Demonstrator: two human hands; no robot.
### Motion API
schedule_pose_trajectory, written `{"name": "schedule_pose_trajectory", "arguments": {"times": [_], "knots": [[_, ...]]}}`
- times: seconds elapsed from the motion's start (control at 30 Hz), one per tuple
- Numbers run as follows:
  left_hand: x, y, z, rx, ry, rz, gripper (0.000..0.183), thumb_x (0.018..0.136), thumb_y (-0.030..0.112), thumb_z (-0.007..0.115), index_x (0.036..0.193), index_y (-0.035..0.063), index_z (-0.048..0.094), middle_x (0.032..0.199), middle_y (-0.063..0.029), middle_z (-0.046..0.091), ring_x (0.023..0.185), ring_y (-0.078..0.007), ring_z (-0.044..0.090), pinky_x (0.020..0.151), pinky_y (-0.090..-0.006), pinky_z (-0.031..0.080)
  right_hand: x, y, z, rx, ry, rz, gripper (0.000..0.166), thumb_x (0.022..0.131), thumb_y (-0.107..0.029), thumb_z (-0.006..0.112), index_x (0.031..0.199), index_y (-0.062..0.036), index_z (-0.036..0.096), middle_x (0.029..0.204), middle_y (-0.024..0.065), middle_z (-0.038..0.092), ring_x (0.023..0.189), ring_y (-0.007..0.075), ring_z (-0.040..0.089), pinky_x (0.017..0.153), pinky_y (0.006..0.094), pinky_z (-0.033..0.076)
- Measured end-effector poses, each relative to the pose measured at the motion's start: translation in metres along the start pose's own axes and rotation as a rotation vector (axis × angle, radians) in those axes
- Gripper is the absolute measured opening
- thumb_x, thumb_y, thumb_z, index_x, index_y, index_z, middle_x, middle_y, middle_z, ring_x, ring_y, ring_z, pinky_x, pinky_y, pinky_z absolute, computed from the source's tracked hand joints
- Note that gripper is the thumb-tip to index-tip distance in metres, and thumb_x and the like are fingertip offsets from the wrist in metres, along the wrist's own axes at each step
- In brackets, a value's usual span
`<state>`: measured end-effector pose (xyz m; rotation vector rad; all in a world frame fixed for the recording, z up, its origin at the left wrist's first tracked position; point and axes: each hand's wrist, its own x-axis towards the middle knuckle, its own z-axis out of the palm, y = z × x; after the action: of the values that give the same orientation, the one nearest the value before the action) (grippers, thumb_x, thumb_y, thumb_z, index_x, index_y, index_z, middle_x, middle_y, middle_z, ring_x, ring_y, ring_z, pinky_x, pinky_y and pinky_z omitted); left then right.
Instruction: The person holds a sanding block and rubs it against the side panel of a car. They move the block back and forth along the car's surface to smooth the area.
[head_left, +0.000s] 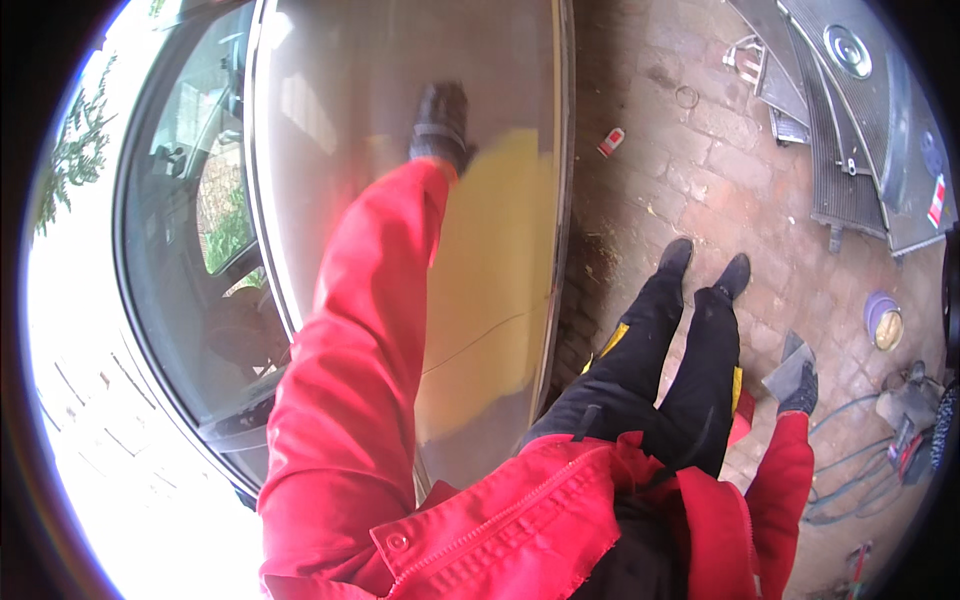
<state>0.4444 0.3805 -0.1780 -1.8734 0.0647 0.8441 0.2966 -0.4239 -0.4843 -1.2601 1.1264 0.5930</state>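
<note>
My left hand (441, 124), in a dark glove and red sleeve, reaches out over the side panel of a vehicle (337, 90), just above a broad yellowish patch of filler (487, 277). The glove is blurred; it lies on or just over the panel, and its fingers and palm are too unclear to tell whether it holds anything. A thin dark line crosses the patch lower down. My right hand (801, 386), also gloved, hangs low at the right, gripping a thin grey flat sheet (787, 373).
Left of the panel is the vehicle's window (202, 225). On the brick floor (720, 157) lie a red and white tube (611, 142), a purple tin (883, 321) and a coiled hose (847, 487). Ribbed dark panels (847, 150) stand at upper right. My feet are near the vehicle.
</note>
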Motion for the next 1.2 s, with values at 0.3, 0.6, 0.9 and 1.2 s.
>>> {"name": "schedule_pose_trajectory", "arguments": {"times": [0.3,0.6,0.9,1.2], "knots": [[-0.257,0.116,0.04,-0.21,-0.394,0.6,0.106,0.08,0.061,0.059,0.152,-0.0013,0.011,0.161,-0.0154,0.008,0.148,-0.0331,0.008,0.121,-0.0418,0.006,-0.041,-0.006,0.005,-0.74,-0.031,-0.285,0.057,0.087,-0.025,0.058,0.139,-0.0036,0.045,0.14,0.0153,0.05,0.127,0.0277,0.049,0.109,0.0354,0.037],[-0.164,-0.028,-0.005,-0.399,0.184,-0.218,0.093,0.084,0.054,0.057,0.15,-0.0012,0.022,0.158,-0.0181,0.019,0.147,-0.0321,0.014,0.121,-0.047,0.004,-0.051,0.069,-0.136,-0.415,0.188,-0.077,0.06,0.087,-0.046,0.067,0.127,-0.0022,0.06,0.114,0.0106,0.066,0.103,0.0214,0.061,0.092,0.0319,0.047],[-0.335,0.152,0.073,-0.341,-0.007,-0.037,0.092,0.088,0.056,0.049,0.151,-0.0034,0.015,0.161,-0.0164,0.007,0.149,-0.032,0.003,0.121,-0.0453,0.0,-0.112,-0.007,-0.034,-0.199,-0.123,-0.374,0.051,0.09,-0.037,0.064,0.128,-0.0033,0.059,0.12,0.0094,0.062,0.103,0.0232,0.059,0.092,0.0333,0.046],[-0.646,0.509,0.212,-0.844,-0.368,0.176,0.056,0.089,0.028,0.043,0.136,-0.0029,0.048,0.147,-0.0179,0.041,0.14,-0.0294,0.032,0.119,-0.0412,0.019,-0.216,0.009,0.038,-0.488,-0.289,-0.484,0.046,0.087,-0.029,0.069,0.122,-0.0004,0.062,0.11,0.0095,0.065,0.093,0.0224,0.061,0.086,0.0327,0.049]]}}
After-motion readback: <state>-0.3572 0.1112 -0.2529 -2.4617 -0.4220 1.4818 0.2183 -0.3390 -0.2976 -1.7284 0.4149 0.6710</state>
